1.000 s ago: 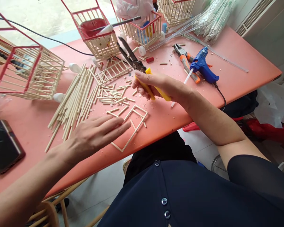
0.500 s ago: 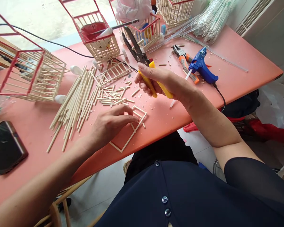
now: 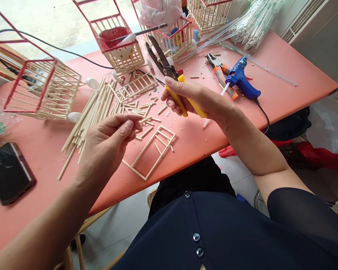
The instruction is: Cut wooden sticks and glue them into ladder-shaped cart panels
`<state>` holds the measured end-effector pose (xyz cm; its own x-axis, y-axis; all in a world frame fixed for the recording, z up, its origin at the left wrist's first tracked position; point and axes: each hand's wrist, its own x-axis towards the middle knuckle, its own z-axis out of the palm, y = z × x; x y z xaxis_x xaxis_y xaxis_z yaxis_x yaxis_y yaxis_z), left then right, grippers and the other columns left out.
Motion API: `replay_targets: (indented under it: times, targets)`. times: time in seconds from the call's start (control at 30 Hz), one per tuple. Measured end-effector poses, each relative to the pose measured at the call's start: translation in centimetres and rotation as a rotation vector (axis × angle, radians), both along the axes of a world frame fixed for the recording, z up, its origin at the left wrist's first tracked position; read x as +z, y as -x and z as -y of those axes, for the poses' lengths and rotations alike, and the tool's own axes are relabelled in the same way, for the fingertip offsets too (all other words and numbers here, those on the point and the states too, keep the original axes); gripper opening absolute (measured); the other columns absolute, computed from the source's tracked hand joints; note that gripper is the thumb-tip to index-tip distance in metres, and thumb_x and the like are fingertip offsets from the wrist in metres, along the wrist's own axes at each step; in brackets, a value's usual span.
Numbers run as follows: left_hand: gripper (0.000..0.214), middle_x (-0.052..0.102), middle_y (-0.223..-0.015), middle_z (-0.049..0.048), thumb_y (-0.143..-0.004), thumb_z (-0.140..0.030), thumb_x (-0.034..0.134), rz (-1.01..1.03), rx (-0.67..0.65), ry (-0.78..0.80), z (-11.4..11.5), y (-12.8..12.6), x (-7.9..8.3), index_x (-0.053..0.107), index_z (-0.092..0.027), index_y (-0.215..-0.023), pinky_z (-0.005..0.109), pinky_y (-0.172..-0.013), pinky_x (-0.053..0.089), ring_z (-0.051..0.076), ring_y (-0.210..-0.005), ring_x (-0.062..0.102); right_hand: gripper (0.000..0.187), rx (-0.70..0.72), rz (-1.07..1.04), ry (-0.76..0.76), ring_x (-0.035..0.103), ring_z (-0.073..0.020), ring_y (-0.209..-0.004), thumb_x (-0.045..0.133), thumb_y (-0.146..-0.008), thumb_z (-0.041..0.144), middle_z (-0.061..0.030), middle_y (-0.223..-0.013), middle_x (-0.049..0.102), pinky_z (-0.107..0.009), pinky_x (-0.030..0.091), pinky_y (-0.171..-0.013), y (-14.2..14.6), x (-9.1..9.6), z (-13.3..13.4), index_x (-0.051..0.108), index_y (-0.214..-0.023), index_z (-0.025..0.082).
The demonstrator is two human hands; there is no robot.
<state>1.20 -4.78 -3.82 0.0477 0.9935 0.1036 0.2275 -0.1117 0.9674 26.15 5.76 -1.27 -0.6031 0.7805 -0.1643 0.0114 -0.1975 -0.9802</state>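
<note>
My right hand (image 3: pixel 198 99) is closed round the yellow handles of black-jawed cutting pliers (image 3: pixel 169 77), held above the pink table (image 3: pixel 284 78) with the jaws pointing away. My left hand (image 3: pixel 109 140) is lifted a little off the table, thumb and fingers pinched together on something I cannot make out, perhaps a short stick. Just right of it a glued rectangular stick frame (image 3: pixel 152 150) lies flat near the table's front edge. A scatter of short cut sticks (image 3: pixel 138 112) lies between the hands, and a pile of long sticks (image 3: pixel 90 120) lies to the left.
Stick-and-red-frame baskets stand at the left (image 3: pixel 42 90) and back (image 3: pixel 121 45). A blue glue gun (image 3: pixel 240 78) and orange-handled pliers (image 3: pixel 221 73) lie at the right. A dark phone (image 3: pixel 9 172) rests at the left edge. A flat ladder-like stick panel (image 3: pixel 135 86) lies behind the cut sticks.
My left hand went from lying flat and open near the frame to reaching onto it, then lifted back with fingers pinched. The frame shifted slightly. The right hand with the pliers barely moved.
</note>
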Motion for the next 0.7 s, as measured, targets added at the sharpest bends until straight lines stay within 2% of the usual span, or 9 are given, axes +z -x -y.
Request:
replay_targets:
  times: [0.07,0.13,0.27,0.4,0.53,0.7]
  targets:
    - [0.022,0.073,-0.089,0.003,-0.096,-0.018,0.069,0.217,0.052,0.121,0.1,-0.8,0.2,0.086,-0.029,-0.103,0.03,-0.073,0.058,0.015,-0.078,0.064,0.053,-0.007,0.007,-0.007,0.05,-0.0147,-0.063,0.068,-0.102,0.073,-0.0004,-0.072,0.057,-0.031,0.04,-0.051,0.0,-0.2,-0.1,0.064,-0.088,0.022]
    - [0.026,0.073,-0.09,0.0045,-0.085,-0.01,0.068,0.34,0.094,0.211,0.2,-1.6,0.2,0.085,-0.026,-0.096,0.028,-0.073,0.057,0.015,-0.079,0.063,0.054,-0.009,0.01,-0.012,0.05,-0.0155,-0.063,0.067,-0.102,0.075,-0.0007,-0.071,0.057,-0.031,0.039,-0.05,0.0,-0.2,0.0,0.065,-0.089,0.023]
    - [0.022,0.075,-0.098,0.0055,-0.081,-0.009,0.069,0.325,0.095,0.242,0.8,-2.8,-0.4,0.08,-0.024,-0.093,0.032,-0.082,0.062,0.018,-0.09,0.069,0.056,-0.016,0.002,-0.014,0.049,-0.0137,-0.06,0.068,-0.102,0.075,0.0001,-0.071,0.056,-0.031,0.038,-0.05,0.0,-0.2,0.1,0.064,-0.087,0.021]
    - [0.02,0.077,-0.096,0.0048,-0.076,-0.012,0.07,0.257,0.079,0.233,1.7,-3.5,-0.7,0.08,-0.023,-0.088,0.035,-0.089,0.064,0.019,-0.093,0.072,0.056,-0.021,-0.002,0.004,0.05,-0.0124,-0.06,0.068,-0.102,0.074,0.0004,-0.072,0.057,-0.029,0.039,-0.051,0.0,0.0,0.3,0.063,-0.088,0.02]
    - [0.015,0.082,-0.103,0.0048,-0.086,-0.017,0.071,0.152,0.053,0.225,2.4,-3.4,0.0,0.082,-0.026,-0.092,0.043,-0.104,0.064,0.023,-0.107,0.076,0.056,-0.025,-0.021,0.008,0.048,-0.0122,-0.059,0.066,-0.103,0.073,0.0003,-0.073,0.058,-0.029,0.04,-0.052,0.0,-0.1,0.3,0.064,-0.088,0.02]
    - [0.013,0.085,-0.111,0.0036,-0.098,-0.023,0.072,-0.008,0.042,0.049,2.7,-2.1,-0.1,0.084,-0.028,-0.097,0.048,-0.123,0.056,0.025,-0.12,0.077,0.055,-0.002,-0.045,0.0,0.049,-0.0113,-0.058,0.067,-0.104,0.072,0.0015,-0.072,0.057,-0.027,0.04,-0.051,-0.1,-0.4,0.1,0.064,-0.088,0.02]
